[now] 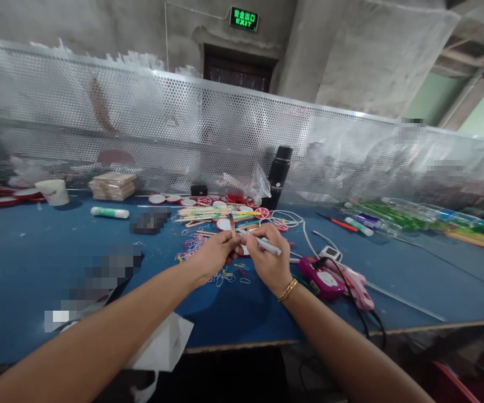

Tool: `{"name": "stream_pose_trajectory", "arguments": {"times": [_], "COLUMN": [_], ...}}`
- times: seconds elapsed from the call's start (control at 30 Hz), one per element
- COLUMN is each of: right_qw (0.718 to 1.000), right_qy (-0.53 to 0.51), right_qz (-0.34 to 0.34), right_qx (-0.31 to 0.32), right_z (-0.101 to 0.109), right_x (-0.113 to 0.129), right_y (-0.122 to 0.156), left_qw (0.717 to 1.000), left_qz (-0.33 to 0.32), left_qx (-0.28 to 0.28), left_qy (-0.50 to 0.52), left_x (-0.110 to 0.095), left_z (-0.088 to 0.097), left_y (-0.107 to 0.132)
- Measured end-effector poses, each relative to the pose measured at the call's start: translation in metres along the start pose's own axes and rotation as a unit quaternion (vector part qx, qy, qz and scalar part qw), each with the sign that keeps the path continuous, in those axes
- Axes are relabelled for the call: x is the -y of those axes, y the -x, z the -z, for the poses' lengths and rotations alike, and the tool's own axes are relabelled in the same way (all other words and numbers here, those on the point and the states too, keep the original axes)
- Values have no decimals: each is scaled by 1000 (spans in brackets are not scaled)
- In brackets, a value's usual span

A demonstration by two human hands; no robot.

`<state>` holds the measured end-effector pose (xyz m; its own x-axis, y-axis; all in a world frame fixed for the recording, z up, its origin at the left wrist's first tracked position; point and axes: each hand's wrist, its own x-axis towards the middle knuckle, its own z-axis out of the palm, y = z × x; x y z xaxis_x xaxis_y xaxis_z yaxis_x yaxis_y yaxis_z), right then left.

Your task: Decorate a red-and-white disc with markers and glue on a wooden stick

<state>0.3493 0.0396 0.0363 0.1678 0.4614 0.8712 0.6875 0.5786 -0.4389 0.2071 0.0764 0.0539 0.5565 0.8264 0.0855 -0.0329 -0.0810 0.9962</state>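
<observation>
My left hand pinches a small flat wooden stick upright; its upper end looks dark. A pale grey marker pen is gripped in my right hand, its front end close to the stick and the left fingertips. Whether the pen touches the stick is hidden by the fingers. Below and left of the hands lie many small coloured rubber bands. Just beyond them is a pile of thin wooden sticks, with round white discs with red rims around it.
On the blue table, a pink glue gun and purple device with cables sit right. A black bottle stands behind, before a perforated metal screen. Leftward are a glue stick, a cup and stacked wooden pieces.
</observation>
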Motion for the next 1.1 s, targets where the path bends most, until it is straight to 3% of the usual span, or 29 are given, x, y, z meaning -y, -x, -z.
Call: {"name": "stream_pose_trajectory", "arguments": {"times": [1.1], "right_qw": [1000], "right_qy": [-10], "right_qz": [14], "right_qx": [13], "right_z": [0], "right_x": [0], "right_y": [0], "left_qw": [1000], "left_qz": [6], "left_qx": [6], "left_qy": [-2], "left_x": [-2], "left_z": [-1], "left_y": [1]}}
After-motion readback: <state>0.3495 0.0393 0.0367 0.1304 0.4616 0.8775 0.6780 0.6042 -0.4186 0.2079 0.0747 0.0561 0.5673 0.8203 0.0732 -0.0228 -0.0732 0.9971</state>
